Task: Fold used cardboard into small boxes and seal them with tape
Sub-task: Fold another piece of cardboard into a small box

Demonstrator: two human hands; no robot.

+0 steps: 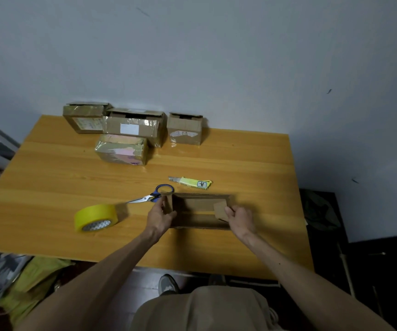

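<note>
Left hand (160, 217) grip holds the left flap of the box (200, 204), right hand (240, 219) grip pinches its right flap (tape (96, 217) to the box's left)

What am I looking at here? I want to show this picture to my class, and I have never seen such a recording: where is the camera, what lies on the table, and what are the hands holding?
There is no machine: a person works with two bare hands. The one picture comes from a camera worn on the head, looking forward and down. The left hand and the right hand each grip an end flap of an open brown cardboard box on the orange wooden table. Beside it lie a roll of yellow tape, blue-handled scissors and a yellow-green utility knife. Four taped cardboard boxes stand at the back by the wall.
</note>
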